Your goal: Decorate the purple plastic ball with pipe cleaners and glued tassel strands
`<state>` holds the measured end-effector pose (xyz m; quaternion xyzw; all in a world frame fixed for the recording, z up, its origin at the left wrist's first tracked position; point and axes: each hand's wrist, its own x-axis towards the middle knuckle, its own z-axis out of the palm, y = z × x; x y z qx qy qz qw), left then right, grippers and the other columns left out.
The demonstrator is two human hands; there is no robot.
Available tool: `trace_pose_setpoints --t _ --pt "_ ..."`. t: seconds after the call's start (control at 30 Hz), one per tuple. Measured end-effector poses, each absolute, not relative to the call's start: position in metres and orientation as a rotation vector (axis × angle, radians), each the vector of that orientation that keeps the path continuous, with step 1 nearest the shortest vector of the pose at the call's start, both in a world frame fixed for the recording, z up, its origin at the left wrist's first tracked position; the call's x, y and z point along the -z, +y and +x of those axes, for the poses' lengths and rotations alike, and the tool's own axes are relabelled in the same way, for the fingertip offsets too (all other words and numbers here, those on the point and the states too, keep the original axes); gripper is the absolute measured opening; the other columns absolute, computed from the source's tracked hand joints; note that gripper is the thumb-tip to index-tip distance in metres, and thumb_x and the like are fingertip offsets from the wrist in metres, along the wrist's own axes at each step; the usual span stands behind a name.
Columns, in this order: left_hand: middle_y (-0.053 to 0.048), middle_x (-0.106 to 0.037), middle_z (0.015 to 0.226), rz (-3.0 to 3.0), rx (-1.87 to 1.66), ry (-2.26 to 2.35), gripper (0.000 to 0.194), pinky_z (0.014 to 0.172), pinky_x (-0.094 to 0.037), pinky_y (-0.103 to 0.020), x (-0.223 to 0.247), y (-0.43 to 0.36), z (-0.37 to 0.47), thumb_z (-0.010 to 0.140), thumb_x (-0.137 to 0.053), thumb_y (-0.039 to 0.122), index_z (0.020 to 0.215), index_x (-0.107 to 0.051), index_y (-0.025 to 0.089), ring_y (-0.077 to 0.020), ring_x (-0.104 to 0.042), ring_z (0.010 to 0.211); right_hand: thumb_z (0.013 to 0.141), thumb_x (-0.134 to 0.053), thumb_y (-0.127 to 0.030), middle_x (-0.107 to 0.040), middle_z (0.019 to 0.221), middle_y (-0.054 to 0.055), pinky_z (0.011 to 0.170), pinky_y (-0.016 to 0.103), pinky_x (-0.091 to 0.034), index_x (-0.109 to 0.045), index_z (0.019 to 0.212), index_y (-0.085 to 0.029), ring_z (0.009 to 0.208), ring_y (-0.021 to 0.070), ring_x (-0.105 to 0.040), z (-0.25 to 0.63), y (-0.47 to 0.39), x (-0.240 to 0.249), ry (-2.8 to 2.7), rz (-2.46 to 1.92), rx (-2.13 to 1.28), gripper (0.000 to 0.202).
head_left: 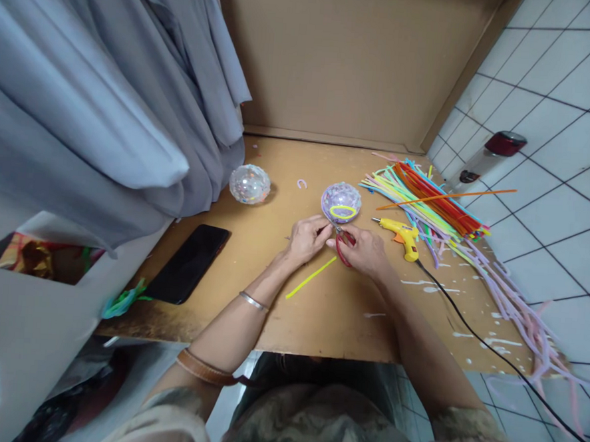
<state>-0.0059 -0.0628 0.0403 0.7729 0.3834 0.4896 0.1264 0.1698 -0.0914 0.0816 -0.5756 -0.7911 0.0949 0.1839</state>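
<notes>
My right hand (363, 250) is closed around red-handled scissors (342, 244), whose blades point up and left towards my other hand. My left hand (308, 238) is pinched by the blade tips; what its fingers hold is too small to make out. Just beyond both hands stands a small purple bowl-like piece (342, 192) with a fuzzy rim. A bright yellow pipe cleaner loop (343, 212) shows against its near side. Below the hands, a straight yellow pipe cleaner piece (310, 278) lies slantwise on the wooden table (252, 265).
A clear ball-like piece (250, 184) sits at left, with a black phone (189, 264) nearer me. To the right lie a yellow glue gun (402, 237) with its cord and a heap of coloured pipe cleaners (426, 199). A red-capped bottle (493, 156) stands by the tiled wall.
</notes>
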Motion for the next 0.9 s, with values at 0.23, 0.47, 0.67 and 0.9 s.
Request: trace_pose_setpoints --t 0.23,0.47,0.67,0.9 --pt "0.003 -0.041 0.057 2.193 -1.476 1.070 0.035 0.057 -0.032 -0.025 -0.0439 -0.0642 -0.0042 0.093 -0.049 0.023 0.059 -0.044 0.019 -0.0100 -0.040 0.055 0.093 -0.051 -0.063 -0.078 0.084 0.010 0.063 0.029 -0.033 -0.076 0.104 -0.022 0.075 0.0241 -0.068 0.1690 -0.0947 -0.0871 -2.254 -1.655 -0.218 0.049" --pt "0.003 -0.043 0.058 2.144 -1.467 1.080 0.036 0.059 -0.034 -0.025 -0.0445 -0.0648 -0.0051 0.095 -0.049 0.027 0.059 -0.048 0.019 -0.0105 -0.043 0.057 0.096 -0.048 -0.059 -0.078 0.083 0.009 0.063 0.029 -0.033 -0.075 0.110 -0.022 0.073 0.0237 -0.068 0.1713 -0.0936 -0.0849 -2.289 -1.601 -0.202 0.048" --pt "0.003 -0.042 0.058 2.193 -1.473 1.088 0.036 0.058 -0.032 -0.025 -0.0419 -0.0627 -0.0066 0.092 -0.048 0.022 0.057 -0.039 0.019 -0.0098 -0.040 0.055 0.094 -0.052 -0.060 -0.076 0.089 0.009 0.062 0.028 -0.030 -0.069 0.106 -0.021 0.076 0.0237 -0.067 0.1702 -0.0922 -0.0857 -2.311 -1.569 -0.276 0.045" --pt "0.003 -0.042 0.058 2.231 -1.467 1.056 0.035 0.057 -0.033 -0.025 -0.0417 -0.0637 -0.0057 0.093 -0.048 0.021 0.059 -0.041 0.020 -0.0103 -0.042 0.056 0.092 -0.055 -0.061 -0.075 0.087 0.007 0.062 0.028 -0.030 -0.068 0.104 -0.023 0.074 0.0228 -0.066 0.1687 -0.0933 -0.0875 -2.276 -1.596 -0.306 0.042"
